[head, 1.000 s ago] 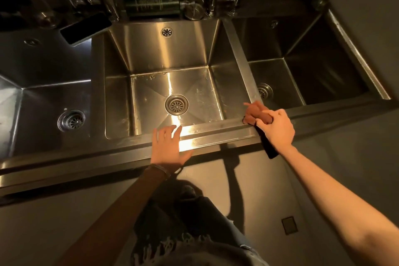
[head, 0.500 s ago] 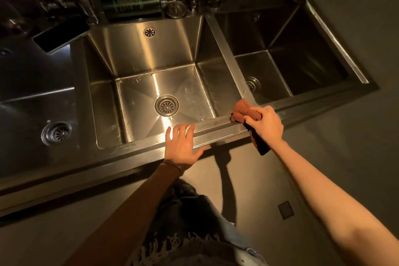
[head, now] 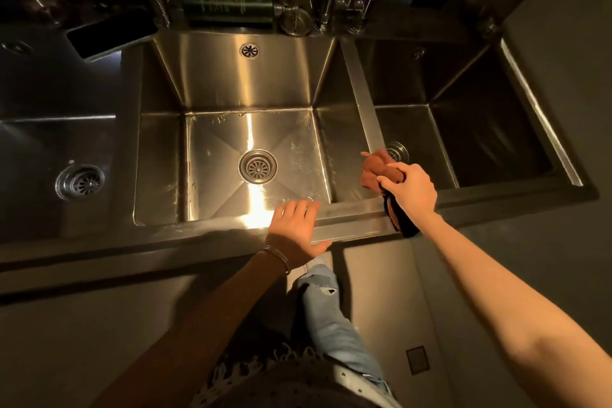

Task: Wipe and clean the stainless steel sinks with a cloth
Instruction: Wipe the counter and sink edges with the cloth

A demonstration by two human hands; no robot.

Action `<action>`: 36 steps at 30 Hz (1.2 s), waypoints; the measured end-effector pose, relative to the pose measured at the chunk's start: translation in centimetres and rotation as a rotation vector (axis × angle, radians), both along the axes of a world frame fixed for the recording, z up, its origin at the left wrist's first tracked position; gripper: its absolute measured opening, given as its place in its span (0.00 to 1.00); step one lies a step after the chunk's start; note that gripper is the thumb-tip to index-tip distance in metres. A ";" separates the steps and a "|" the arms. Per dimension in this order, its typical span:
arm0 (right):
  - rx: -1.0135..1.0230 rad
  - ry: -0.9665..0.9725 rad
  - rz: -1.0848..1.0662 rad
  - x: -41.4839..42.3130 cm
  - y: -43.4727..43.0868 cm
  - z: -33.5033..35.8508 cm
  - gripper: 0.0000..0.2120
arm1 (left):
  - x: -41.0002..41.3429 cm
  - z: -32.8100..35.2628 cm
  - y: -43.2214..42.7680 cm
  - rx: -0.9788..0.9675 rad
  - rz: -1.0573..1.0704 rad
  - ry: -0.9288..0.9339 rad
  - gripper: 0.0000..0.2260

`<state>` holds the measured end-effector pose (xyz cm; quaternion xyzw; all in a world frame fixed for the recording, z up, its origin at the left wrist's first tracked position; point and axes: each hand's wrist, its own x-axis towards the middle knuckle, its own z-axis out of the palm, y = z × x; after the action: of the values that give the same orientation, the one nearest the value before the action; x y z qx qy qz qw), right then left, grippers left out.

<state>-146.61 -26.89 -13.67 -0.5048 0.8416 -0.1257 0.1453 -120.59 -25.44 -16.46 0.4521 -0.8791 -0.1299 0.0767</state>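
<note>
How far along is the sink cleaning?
Done: nothing surely; the middle basin floor shows wet streaks, perhaps from wiping. In hand: the right hand grips the cloth at the divider, the left hand rests flat on the front rim. Left: likely the left basin and right basin.

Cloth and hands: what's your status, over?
Right hand grips cloth at divider's near end. Left hand flat on front rim. Nothing in the way.

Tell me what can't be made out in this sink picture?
Head view:
- Right drain: partly behind the cloth that the right hand grips.
- Left basin: cut off by the picture's left edge.
- Label on the green bottle: too dim and small to read.
- Rim under the left hand: covered by the flat palm.
</note>
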 end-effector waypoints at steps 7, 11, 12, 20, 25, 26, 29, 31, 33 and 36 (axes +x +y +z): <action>-0.010 -0.071 0.163 -2.3 -8.7 -0.3 0.19 | -6.6 -0.9 0.4 0.104 -0.005 -0.005 0.33; -0.020 -0.091 0.266 -3.3 -13.8 -0.3 0.20 | -10.5 -1.2 0.6 0.238 0.029 -0.051 0.36; -0.021 -0.091 0.280 -3.5 -15.0 -0.2 0.20 | -11.2 -1.2 0.7 0.224 0.036 -0.059 0.37; -0.011 -0.095 0.350 -4.0 -20.7 0.4 0.20 | -11.9 -1.1 0.8 0.269 0.081 -0.111 0.39; 0.000 -0.129 0.430 -4.9 -16.4 0.0 0.20 | -11.9 -0.6 0.7 0.260 0.077 -0.148 0.38; 0.001 -0.141 0.445 -5.0 -14.8 0.0 0.20 | -11.8 -0.3 0.6 0.256 0.074 -0.144 0.38; 0.010 -0.146 0.470 -5.0 -9.6 0.1 0.20 | -10.2 0.5 0.6 0.234 0.040 -0.098 0.37; 0.029 -0.155 0.481 -4.8 -6.1 0.3 0.19 | -7.9 0.8 0.7 0.202 0.085 -0.043 0.34; 0.034 -0.149 0.485 -4.4 -2.4 0.5 0.18 | -5.3 1.1 0.8 0.173 0.114 -0.102 0.35; 0.003 -0.107 0.457 -3.6 2.8 0.6 0.16 | -1.2 1.3 1.6 0.164 0.175 -0.148 0.33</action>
<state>-150.24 -24.04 -13.07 -0.6746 0.6968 -0.1146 0.2151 -121.75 -23.82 -15.18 0.5402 -0.8260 -0.1603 -0.0147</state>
